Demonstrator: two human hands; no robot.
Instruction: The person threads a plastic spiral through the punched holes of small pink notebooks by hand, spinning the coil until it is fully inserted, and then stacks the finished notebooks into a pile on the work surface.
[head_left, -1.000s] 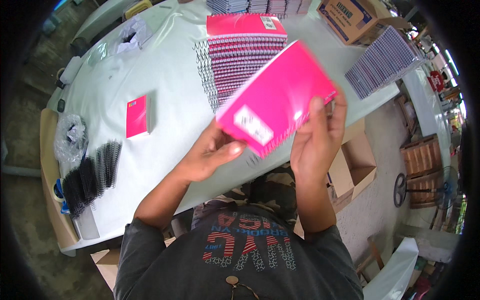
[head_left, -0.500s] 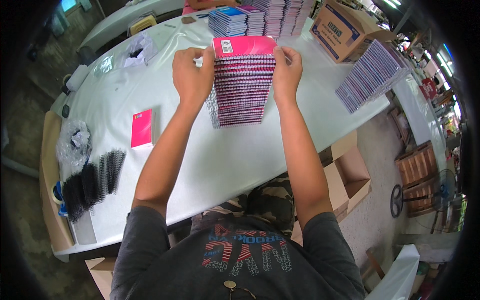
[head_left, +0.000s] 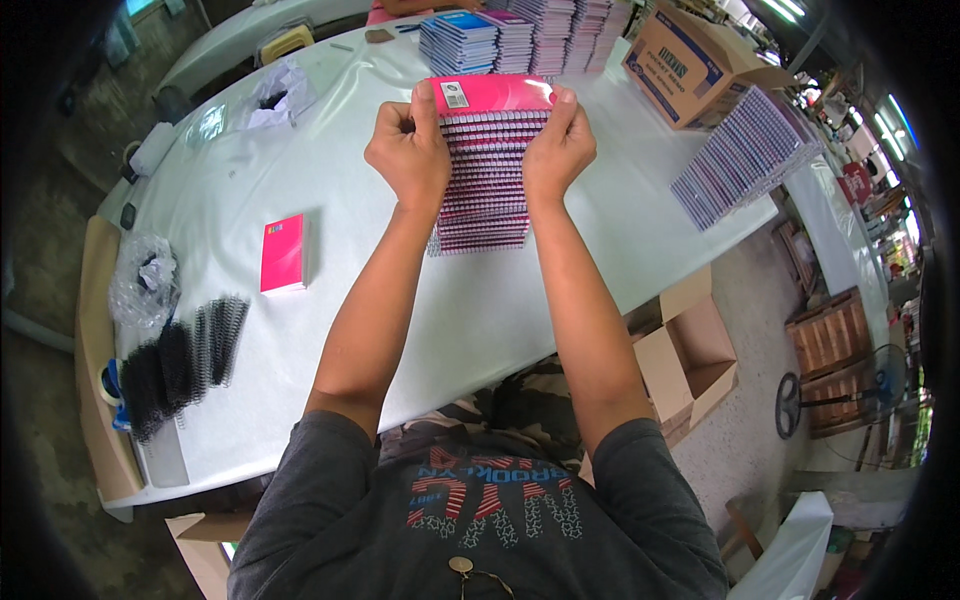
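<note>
Gripping the pink notebook (head_left: 492,94) on top of the slanted pile (head_left: 485,185), the left hand (head_left: 408,152) and right hand (head_left: 556,152) were curled tight. A small pink book (head_left: 284,253) lay at nine o'clock, well apart.

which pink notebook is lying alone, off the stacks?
The small pink notebook lying flat on the white table, left of the left hand; the other pink notebook tops the held stack.

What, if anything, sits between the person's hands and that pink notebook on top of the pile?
Nothing visible does. The left hand and right hand already grip the pink notebook by its two sides, on top of the fanned pile of notebooks.
</note>
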